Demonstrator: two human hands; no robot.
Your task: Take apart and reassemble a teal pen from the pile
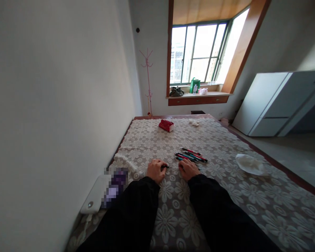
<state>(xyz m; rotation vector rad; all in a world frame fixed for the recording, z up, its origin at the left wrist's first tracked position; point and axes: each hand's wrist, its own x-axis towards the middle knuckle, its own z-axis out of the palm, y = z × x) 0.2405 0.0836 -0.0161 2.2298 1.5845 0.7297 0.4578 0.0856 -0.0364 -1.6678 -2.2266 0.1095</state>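
My left hand [155, 170] is closed, with a short dark pen part [166, 167] pinched between thumb and fingertips; its thin end points right. Across a small gap, my right hand [188, 169] rests low over the cloth with its fingers curled together. A slim pen end [200, 169] sticks out past that hand's right side; the rest of this pen is hidden under the palm and fingers. Just beyond the right hand lies a loose pile of several pens [190, 155], coloured red, teal and black.
A flowered lace cloth [170, 213] covers the table. On it are a red tissue pack [166, 125], crumpled white tissue [194, 122], and a white paper or plastic piece [250, 164] at right. A white power bank [91, 197] with a cable lies left, by the wall.
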